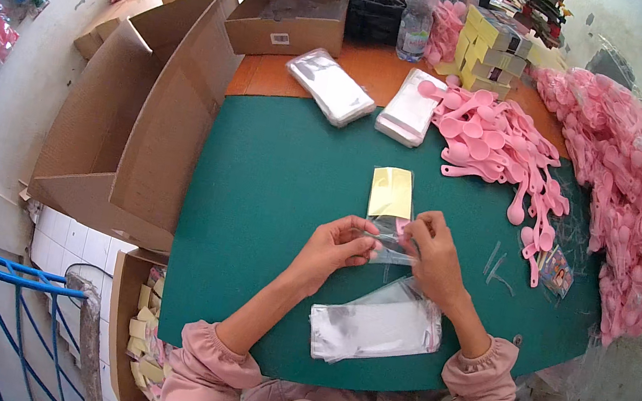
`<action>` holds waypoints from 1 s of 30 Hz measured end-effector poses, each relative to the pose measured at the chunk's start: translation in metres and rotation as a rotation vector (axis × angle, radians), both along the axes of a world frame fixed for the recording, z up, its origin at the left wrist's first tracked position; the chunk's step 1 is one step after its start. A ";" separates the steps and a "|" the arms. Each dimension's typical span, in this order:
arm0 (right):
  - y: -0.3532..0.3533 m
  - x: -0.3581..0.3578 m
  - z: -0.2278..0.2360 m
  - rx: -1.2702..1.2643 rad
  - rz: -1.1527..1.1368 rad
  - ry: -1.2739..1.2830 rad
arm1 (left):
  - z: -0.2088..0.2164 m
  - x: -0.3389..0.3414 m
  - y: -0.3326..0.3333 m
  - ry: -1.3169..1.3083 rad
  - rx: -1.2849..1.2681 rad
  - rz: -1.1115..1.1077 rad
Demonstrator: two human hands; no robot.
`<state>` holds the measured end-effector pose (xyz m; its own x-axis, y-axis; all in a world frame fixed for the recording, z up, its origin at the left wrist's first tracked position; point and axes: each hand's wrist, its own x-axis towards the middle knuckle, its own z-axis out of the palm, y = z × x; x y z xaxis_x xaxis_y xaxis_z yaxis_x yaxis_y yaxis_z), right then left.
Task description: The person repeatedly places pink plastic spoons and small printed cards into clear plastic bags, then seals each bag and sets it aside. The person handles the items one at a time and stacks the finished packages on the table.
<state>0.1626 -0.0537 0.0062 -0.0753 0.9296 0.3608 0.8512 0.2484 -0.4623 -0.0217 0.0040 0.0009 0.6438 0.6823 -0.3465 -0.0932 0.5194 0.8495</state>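
A small clear plastic bag [395,257] lies on the green tabletop in front of me, with a pale yellow card [391,192] in its far part. A bit of pink shows below the card, partly covered by my fingers. From the left, my left hand [332,252] pinches the bag's near edge. My right hand [435,258] has its fingers closed at the bag's right side, its fingertips partly hidden. Nearer to me, just below both hands, rests a loose stack of clear bags [371,334].
Pink plastic spoons [484,139] are heaped at the far right, beside bundled yellow cards [492,51] and a water bottle [417,17]. Two bag stacks [331,88] lie at the back. Cardboard boxes [169,116] border the left; a large bag of spoons [617,182] borders the right.
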 end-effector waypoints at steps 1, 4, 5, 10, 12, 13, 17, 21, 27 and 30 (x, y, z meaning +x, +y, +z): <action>0.000 0.003 -0.001 0.016 -0.004 0.111 | 0.001 -0.001 0.003 0.010 0.029 -0.012; 0.000 0.008 0.004 0.016 0.040 0.290 | 0.000 -0.004 0.007 0.105 0.196 -0.038; -0.001 0.009 0.005 0.015 0.038 0.293 | -0.001 -0.005 0.008 0.188 0.335 -0.051; -0.001 0.017 0.002 -0.137 0.103 0.419 | -0.002 0.001 0.006 0.388 0.897 -0.084; -0.001 0.019 -0.005 -0.206 0.077 0.527 | -0.007 0.000 0.007 0.416 1.009 -0.086; -0.002 0.020 -0.008 -0.269 0.047 0.626 | -0.006 0.002 0.006 0.411 0.987 -0.056; -0.004 0.019 -0.017 -0.477 -0.001 0.909 | -0.007 0.004 0.004 0.424 0.853 0.020; -0.002 0.012 -0.011 -0.481 -0.036 1.089 | -0.010 0.005 0.003 0.439 0.809 0.047; -0.001 0.004 -0.014 -0.366 -0.174 1.060 | -0.006 0.007 0.000 0.516 0.661 0.100; -0.002 0.004 -0.012 -0.349 -0.201 1.038 | -0.012 0.008 0.001 0.515 0.727 0.081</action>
<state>0.1669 -0.0556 -0.0060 0.2751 0.9536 -0.1221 0.0210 -0.1329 -0.9909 -0.0138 0.0049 -0.0108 0.4676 0.8828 -0.0438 0.3778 -0.1548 0.9129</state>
